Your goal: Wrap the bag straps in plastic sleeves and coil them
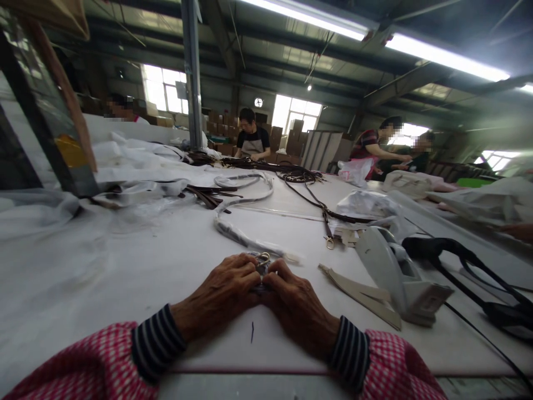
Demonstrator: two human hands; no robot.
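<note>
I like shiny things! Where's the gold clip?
In the head view, the gold clip lies at the brown strap's end, just left of the grey machine, ahead of the right hand.

One left hand (pixel 219 291), one right hand (pixel 300 314), four co-workers (pixel 251 136) (one half hidden at far left).

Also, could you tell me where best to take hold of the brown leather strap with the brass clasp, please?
Pinch the narrow brown leather strap just above its brass clasp, coming from the near side of the white work table. That end lies flat and sits clear of the coiled loops further along.
</note>
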